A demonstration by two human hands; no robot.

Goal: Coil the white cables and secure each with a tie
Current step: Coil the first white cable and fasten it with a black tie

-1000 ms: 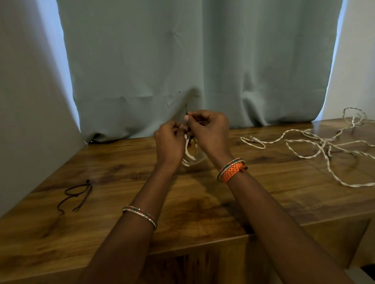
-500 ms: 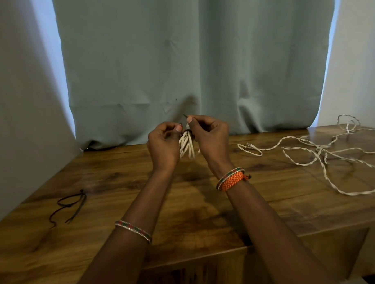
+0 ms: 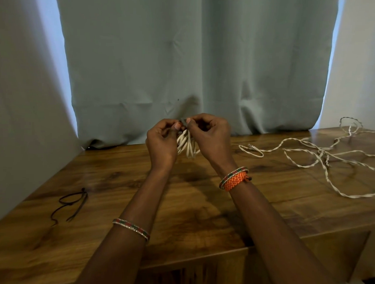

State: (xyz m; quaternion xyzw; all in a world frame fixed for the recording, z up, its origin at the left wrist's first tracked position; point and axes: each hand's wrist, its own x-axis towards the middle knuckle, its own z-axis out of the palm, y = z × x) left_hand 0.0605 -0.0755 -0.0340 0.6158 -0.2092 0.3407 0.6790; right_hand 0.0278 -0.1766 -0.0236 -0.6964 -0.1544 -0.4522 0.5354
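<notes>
Hands meet above a wooden table [image 3: 201, 206], raised in front of a pale green curtain [image 3: 185, 56]. The left hand [image 3: 162, 142] and the right hand [image 3: 210, 138] are held close together, fingers curled, thumbs and forefingers pinching a thin dark tie [image 3: 183, 121] at the top of a coiled white cable [image 3: 187, 145]. The coil hangs between the two palms in a tight bundle of loops, clear of the tabletop. Both forearms reach in from the lower edge; a beaded bangle [image 3: 131, 228] sits on the left forearm and an orange woven bracelet [image 3: 234, 179] on the right wrist.

Compared with one second ago, the hands have risen: the coil then drooped low toward the table, while now it is lifted and its loops are drawn together into a narrower bunch. Half a second ago the thumbs were slightly further apart; they now nearly touch over the tie.

A second white cable [image 3: 322, 155], twisted and uncoiled, sprawls across the right side of the table, well apart from the hands, its plug end lying nearest them. Spare black ties [image 3: 70, 202] lie in a loose tangle near the table's left edge. Whether the tie on the coil is fully fastened cannot be told.
</notes>
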